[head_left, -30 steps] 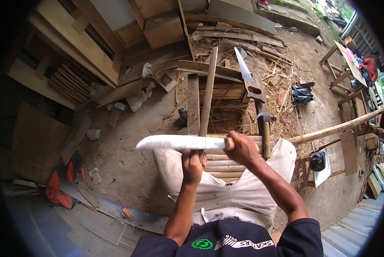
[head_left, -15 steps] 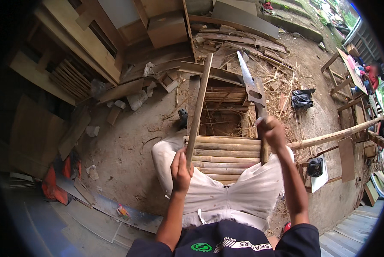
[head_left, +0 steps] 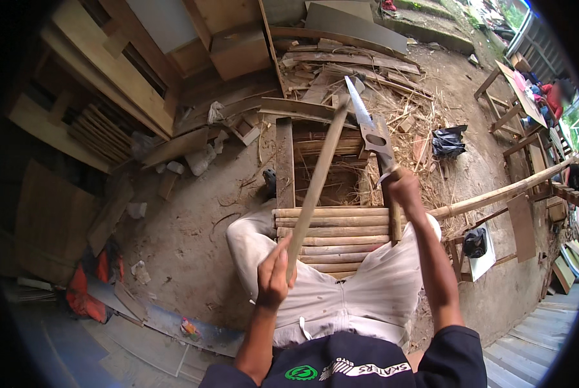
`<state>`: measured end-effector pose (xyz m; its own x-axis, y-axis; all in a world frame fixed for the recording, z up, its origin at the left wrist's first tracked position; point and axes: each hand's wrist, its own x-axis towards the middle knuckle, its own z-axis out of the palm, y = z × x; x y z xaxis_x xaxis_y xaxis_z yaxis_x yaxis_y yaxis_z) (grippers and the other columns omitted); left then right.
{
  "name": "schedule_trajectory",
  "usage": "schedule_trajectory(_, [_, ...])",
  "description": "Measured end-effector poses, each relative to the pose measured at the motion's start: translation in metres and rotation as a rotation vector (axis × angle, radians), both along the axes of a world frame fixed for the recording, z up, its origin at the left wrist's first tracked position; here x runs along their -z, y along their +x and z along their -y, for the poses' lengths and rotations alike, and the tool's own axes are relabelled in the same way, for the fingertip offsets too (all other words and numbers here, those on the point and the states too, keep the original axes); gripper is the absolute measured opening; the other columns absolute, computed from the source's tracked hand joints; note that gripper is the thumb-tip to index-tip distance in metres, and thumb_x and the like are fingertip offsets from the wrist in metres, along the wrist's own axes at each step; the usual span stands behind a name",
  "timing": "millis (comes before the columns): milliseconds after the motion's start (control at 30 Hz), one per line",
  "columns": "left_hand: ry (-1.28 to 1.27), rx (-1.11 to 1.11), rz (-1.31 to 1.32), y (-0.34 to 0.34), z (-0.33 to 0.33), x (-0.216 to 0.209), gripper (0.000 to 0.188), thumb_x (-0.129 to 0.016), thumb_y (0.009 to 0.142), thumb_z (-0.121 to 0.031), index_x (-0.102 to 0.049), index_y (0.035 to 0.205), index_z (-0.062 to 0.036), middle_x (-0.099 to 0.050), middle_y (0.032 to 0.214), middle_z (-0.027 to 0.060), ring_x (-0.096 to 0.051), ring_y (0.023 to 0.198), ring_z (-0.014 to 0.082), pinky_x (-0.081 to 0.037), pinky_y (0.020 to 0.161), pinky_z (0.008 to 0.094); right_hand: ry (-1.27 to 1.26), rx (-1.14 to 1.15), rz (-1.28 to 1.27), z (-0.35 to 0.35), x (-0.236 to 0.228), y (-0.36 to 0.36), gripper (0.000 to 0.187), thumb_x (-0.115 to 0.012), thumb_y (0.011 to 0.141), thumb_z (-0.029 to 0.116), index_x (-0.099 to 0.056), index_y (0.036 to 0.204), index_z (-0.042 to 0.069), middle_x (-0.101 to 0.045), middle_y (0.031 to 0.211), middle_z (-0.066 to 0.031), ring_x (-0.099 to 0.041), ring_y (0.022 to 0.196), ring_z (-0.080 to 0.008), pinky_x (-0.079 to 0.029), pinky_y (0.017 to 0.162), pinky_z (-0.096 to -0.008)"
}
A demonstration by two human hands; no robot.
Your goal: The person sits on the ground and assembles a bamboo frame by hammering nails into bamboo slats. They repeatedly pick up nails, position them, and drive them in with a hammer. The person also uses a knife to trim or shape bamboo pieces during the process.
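My left hand (head_left: 274, 277) grips the lower end of a long, tan wooden stick (head_left: 319, 174), fingers stretched along its side. The stick slants up and away to the right, above a bench of bamboo slats (head_left: 334, 222) between my knees. My right hand (head_left: 406, 192) is a closed fist over the bench's right side. A small pale, blade-like part shows beside it, but I cannot make out the whole thing held. Just beyond the fist lies a handsaw (head_left: 375, 140), its blade pointing away and its handle having an oval hole.
Scrap boards (head_left: 360, 59) and shavings (head_left: 409, 113) litter the ground ahead. A black plastic bag (head_left: 449, 141) lies to the right, near a long bamboo pole (head_left: 496, 192). Wooden furniture (head_left: 241, 52) stands at the far left. Another person (head_left: 553, 100) is at the far right.
The stick's far end has swung to the right, toward the saw, while my left hand stays near its lower end. My right fist has shifted slightly up and left. The whole view has moved a little.
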<state>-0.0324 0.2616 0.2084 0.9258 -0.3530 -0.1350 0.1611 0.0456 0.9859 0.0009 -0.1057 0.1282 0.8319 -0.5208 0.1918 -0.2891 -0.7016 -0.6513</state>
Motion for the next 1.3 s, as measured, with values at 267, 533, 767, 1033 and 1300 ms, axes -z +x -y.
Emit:
schedule_trajectory(267, [0.051, -0.186, 0.064, 0.006, -0.011, 0.017, 0.041, -0.033, 0.108, -0.028, -0.056, 0.126, 0.0013, -0.048, 0.064, -0.0026, -0.039, 0.048, 0.0048, -0.032, 0.045, 0.0217, 0.68, 0.204, -0.043, 0.052, 0.005, -0.035, 0.037, -0.075, 0.086, 0.041, -0.059, 0.079, 0.008, -0.052, 0.062, 0.0024, -0.049, 0.051, -0.0091, -0.04, 0.046, -0.0281])
schedule_trajectory(533, [0.086, -0.229, 0.234, 0.03, 0.025, 0.055, 0.027, -0.048, 0.103, -0.018, -0.053, 0.121, 0.0008, -0.05, 0.056, -0.001, -0.049, 0.049, 0.0065, -0.041, 0.049, 0.0236, 1.016, -0.078, -0.02, -0.097, 0.01, -0.048, 0.023, -0.076, 0.086, 0.021, -0.058, 0.08, 0.008, -0.058, 0.064, -0.0008, -0.054, 0.051, -0.0095, -0.042, 0.045, -0.0267])
schedule_trajectory(767, [0.332, -0.221, 0.361, 0.005, 0.028, 0.064, 0.03, -0.051, 0.1, -0.016, -0.051, 0.123, 0.0033, -0.057, 0.061, 0.0036, -0.052, 0.051, 0.0101, -0.041, 0.05, 0.0272, 1.08, -0.26, 0.175, -0.155, -0.008, -0.013, 0.033, -0.073, 0.091, 0.032, -0.062, 0.1, 0.002, -0.069, 0.087, -0.005, -0.066, 0.073, -0.0119, -0.051, 0.062, -0.0266])
schedule_trajectory(1033, [0.536, -0.146, 0.62, -0.006, 0.032, 0.08, 0.026, -0.053, 0.097, -0.013, -0.055, 0.121, -0.001, -0.057, 0.063, 0.0116, -0.061, 0.052, 0.025, -0.047, 0.05, 0.0379, 1.098, -0.301, 0.19, -0.168, -0.033, 0.011, 0.03, -0.071, 0.092, 0.029, -0.063, 0.098, 0.001, -0.066, 0.085, -0.0043, -0.063, 0.075, -0.0114, -0.052, 0.069, -0.0284])
schedule_trajectory(1300, [-0.25, 0.047, -0.416, -0.005, 0.031, 0.071, 0.038, -0.035, 0.105, -0.038, -0.054, 0.106, -0.0064, -0.058, 0.075, 0.0053, -0.052, 0.057, 0.0122, -0.041, 0.051, 0.0255, 1.21, -0.283, 0.159, -0.162, -0.021, 0.011, 0.026, -0.069, 0.091, 0.026, -0.066, 0.094, 0.0, -0.068, 0.084, -0.0063, -0.063, 0.073, -0.0119, -0.051, 0.068, -0.0274])
